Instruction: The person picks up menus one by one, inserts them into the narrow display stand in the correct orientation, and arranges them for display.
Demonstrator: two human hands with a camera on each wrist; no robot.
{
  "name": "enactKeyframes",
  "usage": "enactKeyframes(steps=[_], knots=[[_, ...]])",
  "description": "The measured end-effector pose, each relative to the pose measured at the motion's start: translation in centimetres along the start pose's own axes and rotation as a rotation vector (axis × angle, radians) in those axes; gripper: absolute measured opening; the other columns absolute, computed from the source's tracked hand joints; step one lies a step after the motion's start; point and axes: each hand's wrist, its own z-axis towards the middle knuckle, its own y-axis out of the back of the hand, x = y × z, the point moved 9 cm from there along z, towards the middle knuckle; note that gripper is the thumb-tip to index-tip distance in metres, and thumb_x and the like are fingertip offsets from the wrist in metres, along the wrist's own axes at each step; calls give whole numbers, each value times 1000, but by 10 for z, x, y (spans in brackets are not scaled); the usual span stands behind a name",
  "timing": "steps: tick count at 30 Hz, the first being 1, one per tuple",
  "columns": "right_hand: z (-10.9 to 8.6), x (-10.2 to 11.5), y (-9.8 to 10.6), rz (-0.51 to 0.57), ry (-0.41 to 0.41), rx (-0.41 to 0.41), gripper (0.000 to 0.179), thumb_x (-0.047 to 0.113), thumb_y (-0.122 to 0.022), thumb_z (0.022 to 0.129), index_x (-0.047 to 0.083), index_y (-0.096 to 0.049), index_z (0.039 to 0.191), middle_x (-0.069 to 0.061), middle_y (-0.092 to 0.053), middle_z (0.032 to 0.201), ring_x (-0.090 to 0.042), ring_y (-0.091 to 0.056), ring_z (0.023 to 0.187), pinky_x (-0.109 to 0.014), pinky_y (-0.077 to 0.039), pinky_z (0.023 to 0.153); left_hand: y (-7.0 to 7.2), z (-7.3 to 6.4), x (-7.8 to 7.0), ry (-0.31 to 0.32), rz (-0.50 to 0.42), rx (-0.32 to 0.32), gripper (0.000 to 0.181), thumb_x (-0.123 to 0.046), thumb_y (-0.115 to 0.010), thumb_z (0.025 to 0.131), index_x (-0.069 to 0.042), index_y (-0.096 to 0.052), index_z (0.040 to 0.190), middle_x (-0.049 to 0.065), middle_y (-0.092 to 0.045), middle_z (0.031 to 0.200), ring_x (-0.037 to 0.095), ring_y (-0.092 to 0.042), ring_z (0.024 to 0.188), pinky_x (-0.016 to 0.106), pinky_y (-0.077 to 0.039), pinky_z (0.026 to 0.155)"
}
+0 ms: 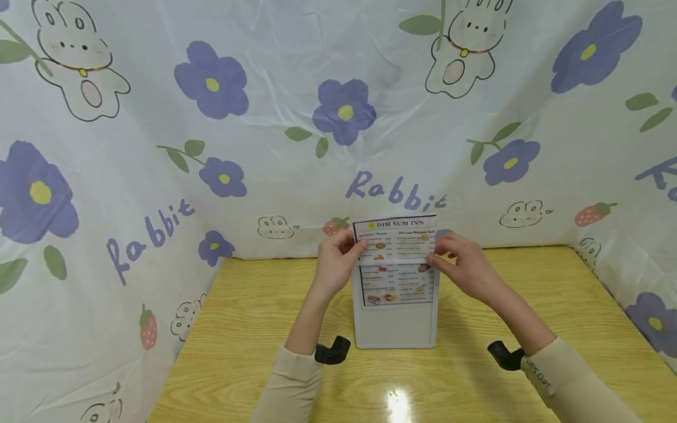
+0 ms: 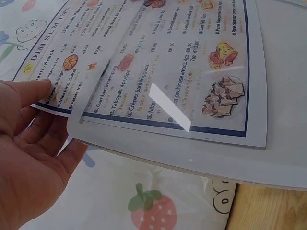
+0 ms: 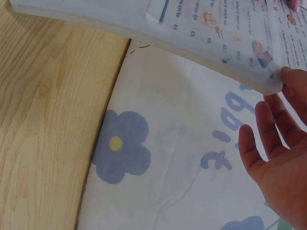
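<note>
Pinching, both hands [image 1: 335, 263] [image 1: 466, 269]: left, "DIM SUM INN" menu [image 1: 395, 241]; right, holder [image 1: 395, 329] corner; cloth [image 1: 285, 170] lettered "Rabbit"

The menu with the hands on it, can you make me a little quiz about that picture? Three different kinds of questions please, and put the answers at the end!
1. True or false: the left hand holds nothing.

2. Pick one. Which part of the menu sticks out of the white holder?
A) the top
B) the bottom

3. Fill in the gap: the red fruit printed on the cloth is a ______.

Key
1. False: its thumb and fingers pinch the menu.
2. A
3. strawberry
</note>
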Motion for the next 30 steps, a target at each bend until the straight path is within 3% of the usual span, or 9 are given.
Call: enactKeyframes(steps=[9,18,30], knots=[[1,0,0,-2,-10,-2,4,7,-72,97,7,-69,93,-7,-66,111,-31,-62,101,-49,-50,83,-1,-2,13,53,24,-8,12,-9,-70,98,2,-74,102,12,-74,93,20,-65,81,27,-56,70],[3,1,2,12,-11,-14,8,12,-70,99,7,-72,93,-6,-67,110,-29,-63,99,-50,-49,82,0,-4,17,85,21,-19,13,-6,-70,98,4,-74,104,17,-74,98,27,-69,88,47,-60,77],[7,6,8,49,8,-61,3,8,-71,98,5,-73,97,-6,-69,106,-25,-64,95,-48,-53,83,4,-5,19,108,39,18,16,-12,-70,99,1,-76,106,12,-74,96,23,-70,86,34,-60,75]])
